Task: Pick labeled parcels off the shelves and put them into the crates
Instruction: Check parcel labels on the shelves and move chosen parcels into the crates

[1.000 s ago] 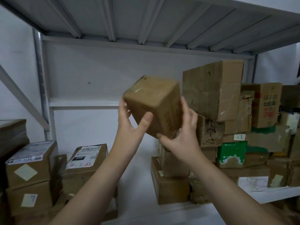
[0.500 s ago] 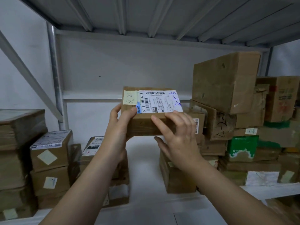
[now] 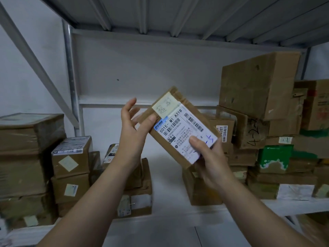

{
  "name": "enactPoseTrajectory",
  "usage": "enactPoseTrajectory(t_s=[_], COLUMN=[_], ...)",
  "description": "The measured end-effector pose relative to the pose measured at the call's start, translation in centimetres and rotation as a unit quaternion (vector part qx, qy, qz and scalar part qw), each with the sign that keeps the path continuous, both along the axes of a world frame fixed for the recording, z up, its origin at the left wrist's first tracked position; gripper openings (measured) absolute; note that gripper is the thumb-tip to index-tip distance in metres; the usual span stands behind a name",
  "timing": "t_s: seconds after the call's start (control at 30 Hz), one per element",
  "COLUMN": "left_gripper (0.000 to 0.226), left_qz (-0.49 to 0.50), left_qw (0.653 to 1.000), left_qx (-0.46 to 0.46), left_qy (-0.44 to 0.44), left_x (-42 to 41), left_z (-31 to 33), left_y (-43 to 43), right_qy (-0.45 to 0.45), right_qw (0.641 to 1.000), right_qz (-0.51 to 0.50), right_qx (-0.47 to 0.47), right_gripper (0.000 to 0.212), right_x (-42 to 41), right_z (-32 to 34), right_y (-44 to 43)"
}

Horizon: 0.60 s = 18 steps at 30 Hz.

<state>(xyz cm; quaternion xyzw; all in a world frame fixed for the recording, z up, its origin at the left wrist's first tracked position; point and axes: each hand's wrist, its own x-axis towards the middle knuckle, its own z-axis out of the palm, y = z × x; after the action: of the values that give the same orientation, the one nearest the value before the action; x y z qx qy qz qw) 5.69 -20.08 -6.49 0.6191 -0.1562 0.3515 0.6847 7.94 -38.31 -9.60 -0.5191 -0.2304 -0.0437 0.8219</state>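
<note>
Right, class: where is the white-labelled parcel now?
Head view, centre: the parcel is held tilted between the left hand and right hand, in front of the stacked cartons.

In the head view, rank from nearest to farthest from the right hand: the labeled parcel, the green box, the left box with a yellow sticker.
1. labeled parcel: gripped by the right hand.
2. green box: on the shelf, right side.
3. box with a yellow sticker: far left stack.
</note>
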Motion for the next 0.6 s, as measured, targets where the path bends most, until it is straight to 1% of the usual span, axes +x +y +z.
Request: enactPoseTrajectory(t_s=[0.03, 0.07, 0.13, 0.17, 0.2, 0.3, 0.43, 0.53, 0.6], left_gripper=[0.068, 0.074, 0.086, 0.087, 0.086, 0.079, 0.075, 0.072, 0.07], left_qz=[0.01, -0.016, -0.102, -0.122, -0.124, -0.111, -0.092, -0.078, -0.077], left_qw=[1.0, 0.998, 0.988, 0.986, 0.986, 0.99, 0.989, 0.992, 0.993], left_qx=[0.0, 0.009, 0.04, 0.048, 0.046, 0.041, 0.084, 0.086, 0.078], left_qy=[0.028, 0.059, 0.106, 0.108, 0.1, 0.083, 0.075, 0.052, 0.047], left_x=[0.0, 0.1, 0.2, 0.1, 0.2, 0.1, -0.3, -0.7, -0.8], left_z=[-0.1, -0.4, -1.5, -2.1, -2.7, -3.5, -4.2, -4.9, -5.5], left_y=[-0.4, -0.9, -1.8, -2.0, -2.0, -0.8, -0.7, -1.6, -2.3], right_qy=[0.007, 0.013, 0.025, 0.03, 0.034, 0.021, -0.076, -0.121, -0.126], right_qw=[0.999, 0.998, 0.995, 0.995, 0.996, 0.998, 0.986, 0.975, 0.971], right_qz=[-0.02, -0.031, -0.029, -0.029, -0.037, -0.061, -0.073, -0.114, -0.132], right_qx=[0.03, 0.06, 0.092, 0.088, 0.075, -0.015, -0.131, -0.15, -0.153], right_gripper=[0.073, 0.073, 0.084, 0.085, 0.082, 0.065, 0.067, 0.049, 0.045], right_x=[-0.2, -0.5, -0.6, -0.8, -1.0, -1.1, -1.3, -1.8, -1.9], right_z=[-0.7, -1.1, -2.1, -2.3, -2.4, -2.3, -1.2, -1.6, -2.4], right_y=[0.7, 1.4, 2.4, 2.6, 2.4, 1.0, -0.7, -1.2, -1.5])
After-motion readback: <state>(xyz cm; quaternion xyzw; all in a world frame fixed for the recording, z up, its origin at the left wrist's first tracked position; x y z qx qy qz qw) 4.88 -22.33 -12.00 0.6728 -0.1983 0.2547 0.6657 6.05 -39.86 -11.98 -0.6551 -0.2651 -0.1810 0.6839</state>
